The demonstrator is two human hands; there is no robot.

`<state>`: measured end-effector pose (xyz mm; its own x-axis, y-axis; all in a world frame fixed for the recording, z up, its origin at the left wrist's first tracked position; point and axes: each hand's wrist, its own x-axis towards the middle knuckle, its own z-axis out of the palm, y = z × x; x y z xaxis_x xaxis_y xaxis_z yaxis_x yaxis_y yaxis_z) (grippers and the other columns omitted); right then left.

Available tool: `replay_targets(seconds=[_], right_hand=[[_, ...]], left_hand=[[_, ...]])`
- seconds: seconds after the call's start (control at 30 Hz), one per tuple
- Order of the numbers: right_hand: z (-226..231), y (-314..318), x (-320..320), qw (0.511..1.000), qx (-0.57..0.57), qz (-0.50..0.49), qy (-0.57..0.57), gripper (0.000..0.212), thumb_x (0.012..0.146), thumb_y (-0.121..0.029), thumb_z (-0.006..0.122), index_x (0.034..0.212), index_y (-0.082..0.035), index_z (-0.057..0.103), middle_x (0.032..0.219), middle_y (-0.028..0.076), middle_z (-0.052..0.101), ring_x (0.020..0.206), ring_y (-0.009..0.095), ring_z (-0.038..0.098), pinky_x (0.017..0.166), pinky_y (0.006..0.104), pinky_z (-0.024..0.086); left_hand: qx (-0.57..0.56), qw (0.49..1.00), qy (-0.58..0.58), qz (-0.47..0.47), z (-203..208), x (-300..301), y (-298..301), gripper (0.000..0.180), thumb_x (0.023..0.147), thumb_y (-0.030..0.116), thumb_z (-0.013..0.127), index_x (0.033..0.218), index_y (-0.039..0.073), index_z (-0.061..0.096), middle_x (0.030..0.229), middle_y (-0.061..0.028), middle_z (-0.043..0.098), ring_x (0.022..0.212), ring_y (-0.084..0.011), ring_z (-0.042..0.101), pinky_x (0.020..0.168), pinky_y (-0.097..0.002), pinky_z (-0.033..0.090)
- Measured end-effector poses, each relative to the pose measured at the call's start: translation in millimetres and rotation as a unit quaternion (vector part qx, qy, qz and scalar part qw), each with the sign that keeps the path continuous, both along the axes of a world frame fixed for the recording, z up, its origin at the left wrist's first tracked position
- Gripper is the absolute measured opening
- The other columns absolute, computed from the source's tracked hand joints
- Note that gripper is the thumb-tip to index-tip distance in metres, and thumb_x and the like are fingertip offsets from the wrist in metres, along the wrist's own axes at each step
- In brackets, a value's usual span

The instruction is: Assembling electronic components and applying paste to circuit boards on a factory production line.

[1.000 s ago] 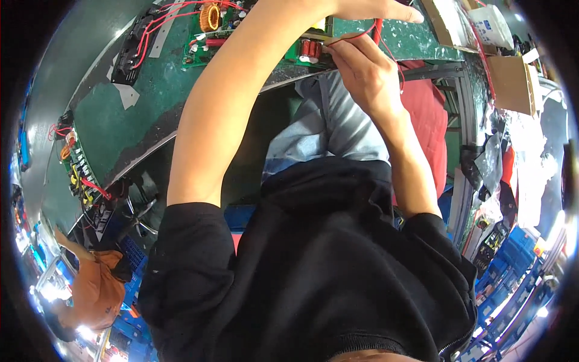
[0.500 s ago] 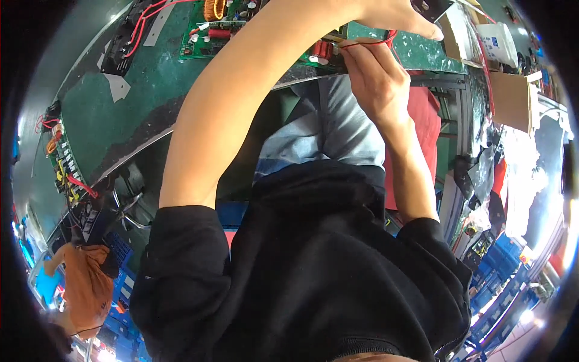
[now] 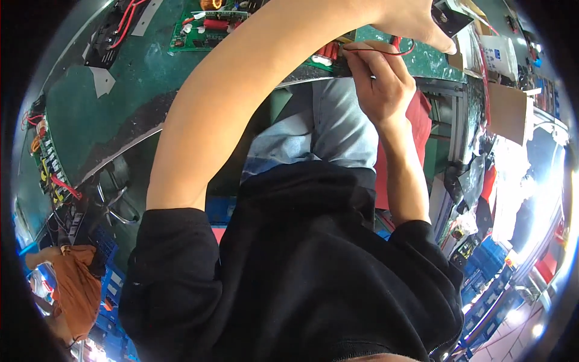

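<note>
My right hand (image 3: 384, 81) is closed at the bench's front edge, its fingertips pinching a thin red wire (image 3: 386, 54). The wire runs across the fingers and loops up beside them. My left arm stretches across to the right, and my left hand (image 3: 416, 25) is above the right one. Its thumb sticks out, while its other fingers are mostly hidden or cut off at the top edge. A black plate-like part (image 3: 452, 22) lies beside that thumb. Under my left forearm is a green circuit board (image 3: 196, 40) with red components and a copper coil, partly covered.
The green bench (image 3: 120, 120) has a worn dark front edge. Black parts with red wires (image 3: 108, 45) lie at its left. Cardboard boxes (image 3: 508, 113) and a white container (image 3: 499, 55) stand at the right. Another person in an orange top (image 3: 77, 289) is at lower left.
My left hand has shifted slightly right and down, its thumb still out. The red wire now makes a wider loop beside my right hand, which keeps its pinch. The whole view has shifted a little.
</note>
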<state>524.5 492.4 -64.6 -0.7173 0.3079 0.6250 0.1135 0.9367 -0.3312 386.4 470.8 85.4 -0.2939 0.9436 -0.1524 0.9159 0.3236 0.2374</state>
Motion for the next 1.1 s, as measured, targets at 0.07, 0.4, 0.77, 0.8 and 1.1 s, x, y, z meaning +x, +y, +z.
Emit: replay_targets(seconds=[0.07, 0.4, 0.77, 0.8, 1.1], right_hand=[[7, -3, -1, 1.0, 0.026, -0.005, -0.009, 0.012, 0.081, 0.001, 0.073, 0.092, -0.004, 0.072, 0.093, 0.007, 0.069, 0.077, 0.019, 0.069, 0.068, 0.0289, 0.056], [19, -6, -1, 0.995, 0.058, 0.005, -0.086, 0.015, 0.083, 0.0, 0.07, 0.097, -0.005, 0.071, 0.095, 0.006, 0.067, 0.078, 0.023, 0.068, 0.069, 0.0318, 0.056], [-3, 3, 83, 0.958, -0.114, -0.242, 0.107, 0.015, 0.086, -0.003, 0.066, 0.1, 0.002, 0.064, 0.099, 0.01, 0.063, 0.084, 0.016, 0.059, 0.071, 0.0274, 0.049], [-1, 4, 100, 0.931, -0.203, -0.295, 0.062, 0.02, 0.086, -0.005, 0.066, 0.105, 0.002, 0.064, 0.098, 0.009, 0.063, 0.082, 0.014, 0.059, 0.072, 0.0269, 0.049], [-8, 16, 115, 0.855, -0.403, -0.272, -0.178, 0.034, 0.085, -0.015, 0.074, 0.113, 0.003, 0.068, 0.092, 0.009, 0.072, 0.085, 0.014, 0.068, 0.076, 0.0265, 0.053]], left_hand=[[0.135, 0.987, -0.055, -0.074, -36, -20, 5, 0.058, 0.071, 0.055, 0.066, 0.063, -0.002, 0.069, 0.061, -0.0189, 0.065, 0.059, -0.0324, 0.066, 0.062, -0.0403, 0.056], [0.223, 0.959, -0.109, -0.138, -43, -28, 1, 0.06, 0.071, 0.056, 0.066, 0.064, -0.003, 0.069, 0.063, -0.0194, 0.066, 0.061, -0.0329, 0.068, 0.064, -0.0409, 0.057], [0.252, 0.947, -0.14, -0.143, -37, -21, -11, 0.065, 0.071, 0.058, 0.071, 0.06, -0.006, 0.063, 0.056, -0.0217, 0.061, 0.053, -0.0343, 0.063, 0.058, -0.0431, 0.053], [0.251, 0.939, -0.169, -0.164, -36, -19, -13, 0.064, 0.071, 0.057, 0.071, 0.06, -0.006, 0.064, 0.057, -0.0217, 0.062, 0.054, -0.0349, 0.063, 0.059, -0.0438, 0.053], [0.242, 0.956, -0.13, -0.104, -35, -24, -6, 0.066, 0.07, 0.059, 0.074, 0.061, -0.005, 0.063, 0.058, -0.023, 0.06, 0.057, -0.0359, 0.061, 0.06, -0.0443, 0.05]])
